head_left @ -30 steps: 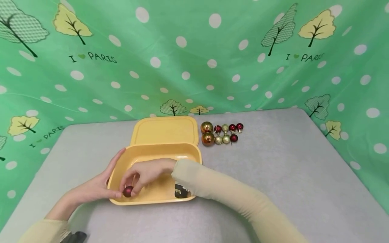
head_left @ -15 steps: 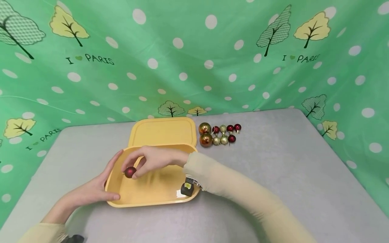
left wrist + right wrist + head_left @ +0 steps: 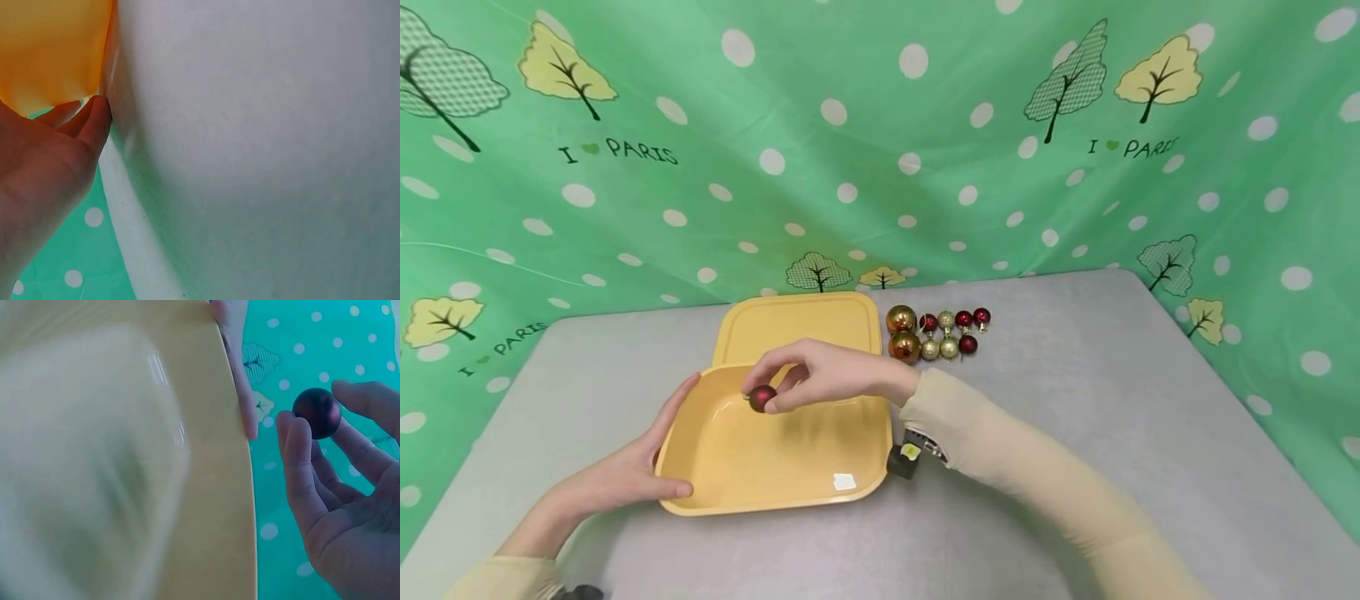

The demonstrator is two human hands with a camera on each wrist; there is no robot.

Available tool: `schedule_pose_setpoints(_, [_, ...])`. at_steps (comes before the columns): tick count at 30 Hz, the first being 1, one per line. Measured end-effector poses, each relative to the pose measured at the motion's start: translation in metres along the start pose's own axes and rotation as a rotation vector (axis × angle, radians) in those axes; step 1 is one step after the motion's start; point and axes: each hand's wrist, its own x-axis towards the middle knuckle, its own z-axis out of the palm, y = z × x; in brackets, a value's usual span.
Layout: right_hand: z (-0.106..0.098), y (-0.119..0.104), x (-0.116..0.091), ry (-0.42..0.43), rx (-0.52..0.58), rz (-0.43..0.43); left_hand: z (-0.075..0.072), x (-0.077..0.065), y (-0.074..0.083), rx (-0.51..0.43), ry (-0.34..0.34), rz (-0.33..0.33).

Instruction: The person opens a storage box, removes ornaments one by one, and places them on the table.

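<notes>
My right hand pinches a small dark red Christmas bauble between thumb and fingers, above the far part of a yellow plastic box. The right wrist view shows the bauble held at the fingertips, its surface matte. At the box's left end, my left hand grips the wall, thumb over the near left corner and fingers along the outside. The left wrist view has that hand against the box's outer side. Bare floor and a bright reflection show inside the box.
A yellow lid lies flat behind the box. Right of it, two large gold baubles and several small red and pale gold baubles stand in two rows on the grey table. A green patterned curtain hangs behind.
My right hand has lifted the red bauble from the box's near left corner and carried it up and to the right. The left hand keeps its grip on the box.
</notes>
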Motion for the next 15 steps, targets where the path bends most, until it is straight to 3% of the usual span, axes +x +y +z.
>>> schedule_pose_setpoints(10, [-0.018,0.008,-0.034,0.163,0.039,0.021,0.000,0.001,-0.005,-0.022,0.001,0.009])
schedule_pose_setpoints(15, [-0.028,0.014,-0.053,0.260,-0.026,0.006,0.001,0.000,-0.001,0.012,0.008,0.021])
